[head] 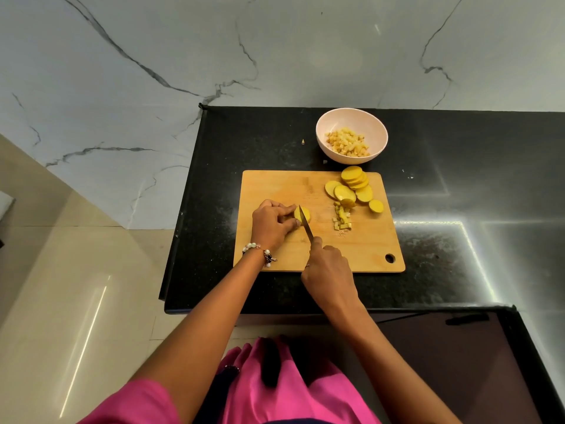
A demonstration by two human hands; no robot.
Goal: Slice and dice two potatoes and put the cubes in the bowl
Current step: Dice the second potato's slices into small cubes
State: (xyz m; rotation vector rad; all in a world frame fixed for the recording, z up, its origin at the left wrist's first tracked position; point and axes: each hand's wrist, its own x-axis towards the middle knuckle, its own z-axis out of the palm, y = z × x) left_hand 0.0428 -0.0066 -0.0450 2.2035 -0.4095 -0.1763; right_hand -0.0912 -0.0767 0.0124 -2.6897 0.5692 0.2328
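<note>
Viewing the head camera, I record a wooden cutting board lying flat on a black countertop. My left hand sits on the board's left half, fingers curled over and pinching a potato piece, holding it against the wood. A beaded bracelet circles that wrist. My right hand is closed around the handle of a knife, index finger stretched along the top toward the blade. I cannot see the handle itself; the hand covers it. The blade stands edge-down across the potato piece, just beside the left fingertips.

On the board's right half I note a group of round potato slices, overlapping one another near the far right corner. Just beside them, toward the centre, lies a small loose heap of potato strips and cubes.

A pale bowl stands on the countertop just beyond the board's far edge, upright, apart from the board. It holds diced potato cubes across its bottom.

A pink garment fills the lower frame.
</note>
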